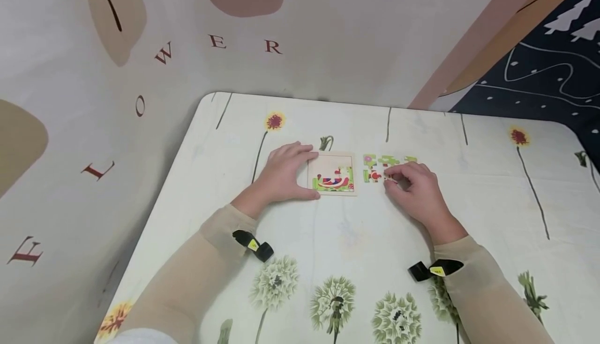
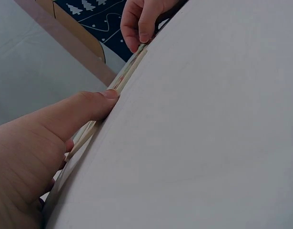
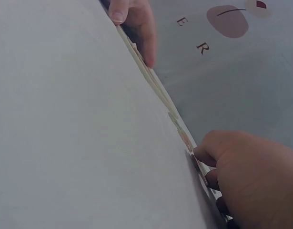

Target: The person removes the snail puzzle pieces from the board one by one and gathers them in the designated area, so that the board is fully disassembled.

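left hand point(image 1: 285, 175) holding one tray point(image 1: 330, 162), right hand point(image 1: 418, 191) pinching one puzzle piece point(image 1: 391, 179)

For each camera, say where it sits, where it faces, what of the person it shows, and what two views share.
Head: head-worn, facing forward and down at puzzle board and loose pieces; left hand, right hand, sleeves show.
Left wrist: on that wrist, facing along the board toward dark backdrop; left hand near, right hand beyond.
Right wrist: on that wrist, facing along pieces and board; right hand near, left beyond.
Head and right wrist share letters E and R.
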### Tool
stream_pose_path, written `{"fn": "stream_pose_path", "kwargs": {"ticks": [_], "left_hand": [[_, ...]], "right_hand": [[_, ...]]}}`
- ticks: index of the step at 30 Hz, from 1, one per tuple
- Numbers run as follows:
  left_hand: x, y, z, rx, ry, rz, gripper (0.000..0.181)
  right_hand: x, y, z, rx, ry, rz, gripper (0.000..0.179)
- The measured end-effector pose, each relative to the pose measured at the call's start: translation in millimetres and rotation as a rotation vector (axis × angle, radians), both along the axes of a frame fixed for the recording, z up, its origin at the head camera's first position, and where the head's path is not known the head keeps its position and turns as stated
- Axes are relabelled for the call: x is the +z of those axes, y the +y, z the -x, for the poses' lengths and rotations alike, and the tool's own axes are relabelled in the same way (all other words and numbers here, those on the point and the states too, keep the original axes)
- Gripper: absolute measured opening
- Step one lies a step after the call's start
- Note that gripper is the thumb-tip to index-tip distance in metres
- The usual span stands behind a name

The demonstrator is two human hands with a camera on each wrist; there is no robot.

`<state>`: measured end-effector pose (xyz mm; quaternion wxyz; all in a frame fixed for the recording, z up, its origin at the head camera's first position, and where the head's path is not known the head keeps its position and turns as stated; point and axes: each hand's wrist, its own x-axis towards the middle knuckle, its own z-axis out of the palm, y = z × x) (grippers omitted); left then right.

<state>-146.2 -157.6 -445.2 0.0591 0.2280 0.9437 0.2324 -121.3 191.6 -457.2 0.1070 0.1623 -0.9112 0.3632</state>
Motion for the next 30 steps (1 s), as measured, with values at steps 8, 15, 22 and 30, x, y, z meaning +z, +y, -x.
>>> {"fn": "stream_pose_path", "kwargs": {"ticks": [8,15,22,30], "left_hand": [[0.2,-0.3,0.8,-0.007,0.002,-0.006,0.103],[1.4,-2.6,2.8,-0.011,0.001,0.008,0.102],[-0.7,-5.0,3.4,-0.022,0.012,-0.001,0.101],[-2.0,-1.8,4.1,-0.025,0.011,-0.01,0.1]], "right_hand": [[0.1,-17.2,-0.6,0.075,0.082,0.054,0.017],[0.8,-59.2,-6.9,0.185,0.221,0.093,0.013],[-0.6,-102.8,-14.2,0.322,0.264,0.103,0.013],[-1.5,-114.8,-15.3,0.227,0.201,0.05,0.015]]}}
